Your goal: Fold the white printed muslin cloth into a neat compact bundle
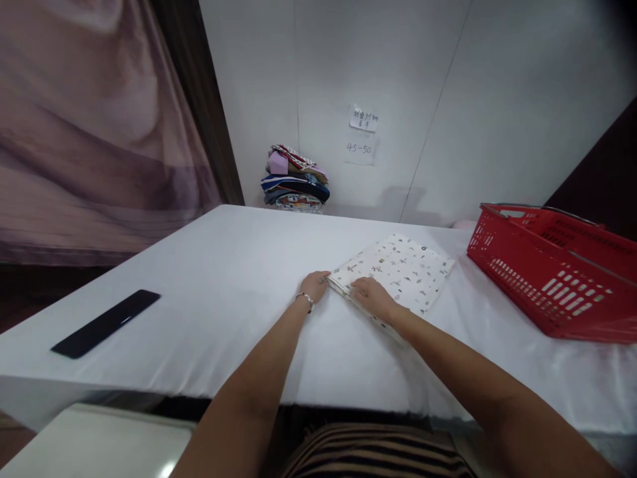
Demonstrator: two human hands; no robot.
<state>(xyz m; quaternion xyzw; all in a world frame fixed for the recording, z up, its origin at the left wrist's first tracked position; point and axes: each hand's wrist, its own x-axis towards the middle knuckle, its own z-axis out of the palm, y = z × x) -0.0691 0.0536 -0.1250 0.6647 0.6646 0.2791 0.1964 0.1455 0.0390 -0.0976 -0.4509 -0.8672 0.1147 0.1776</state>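
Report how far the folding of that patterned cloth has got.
Done: the patterned cloth already lies flat on the white table as a tidy rectangle, and a stack of folded clothes sits by the wall. In hand: the left hand and right hand both press its near corner. Left: the red basket shows nothing inside.

On the table lay one folded patterned cloth (398,269), one red basket (552,265) at three o'clock, one black slab (106,322) at nine, and perhaps five stacked cloths (295,179) at twelve.
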